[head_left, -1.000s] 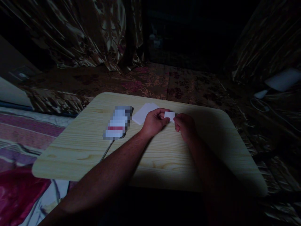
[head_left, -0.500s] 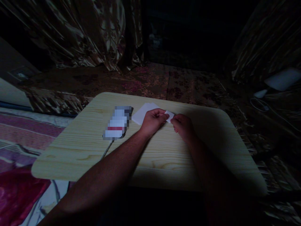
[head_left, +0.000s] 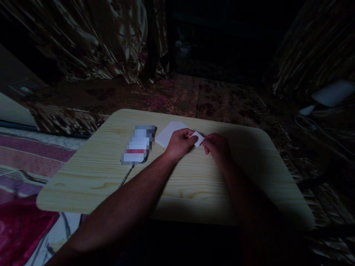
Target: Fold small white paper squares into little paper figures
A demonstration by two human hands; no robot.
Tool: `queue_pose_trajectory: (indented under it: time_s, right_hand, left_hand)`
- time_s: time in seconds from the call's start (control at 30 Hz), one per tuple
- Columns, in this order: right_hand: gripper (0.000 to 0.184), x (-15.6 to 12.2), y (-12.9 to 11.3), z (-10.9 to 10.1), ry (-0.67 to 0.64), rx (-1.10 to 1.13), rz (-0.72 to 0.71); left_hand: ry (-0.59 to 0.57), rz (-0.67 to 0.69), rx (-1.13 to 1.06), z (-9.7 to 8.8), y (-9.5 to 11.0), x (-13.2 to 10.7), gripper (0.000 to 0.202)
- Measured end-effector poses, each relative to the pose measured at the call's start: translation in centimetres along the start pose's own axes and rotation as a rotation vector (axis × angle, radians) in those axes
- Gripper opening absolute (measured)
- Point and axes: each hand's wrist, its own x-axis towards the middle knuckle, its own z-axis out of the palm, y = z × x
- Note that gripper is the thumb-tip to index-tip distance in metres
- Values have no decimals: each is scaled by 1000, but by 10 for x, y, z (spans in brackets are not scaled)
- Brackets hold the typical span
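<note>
A small white piece of paper (head_left: 199,138) is pinched between both hands over the far middle of a light wooden table (head_left: 116,181). My left hand (head_left: 179,143) grips its left edge with curled fingers. My right hand (head_left: 217,147) pinches its right edge. Just behind my left hand lies a stack of white paper sheets (head_left: 168,133), flat on the table.
A blurred white and red object (head_left: 138,145) with a cable lies left of the sheets. Patterned dark fabric and curtains surround the table. A striped cloth (head_left: 24,162) is at the left. White devices with a cable (head_left: 330,96) rest at the right.
The small paper has turned from flat and rectangular to tilted and narrower between my fingers. Both hands have stayed almost in place.
</note>
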Motion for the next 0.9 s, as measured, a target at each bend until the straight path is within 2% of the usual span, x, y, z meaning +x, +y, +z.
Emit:
queue_pose_trajectory:
  time_s: [0.33,0.63,0.9]
  right_hand:
    - [8,-3,-8,-2,11,-60,-23]
    - [10,-4,-6,0,3,-42,2]
    - [9,-3,-7,2,5,-44,36]
  left_hand:
    - [-15,-9,35,1,-1,-1,21]
    - [-59,0,55,-5,-10,4,23]
    - [-45,-12,88,-5,-7,2,24]
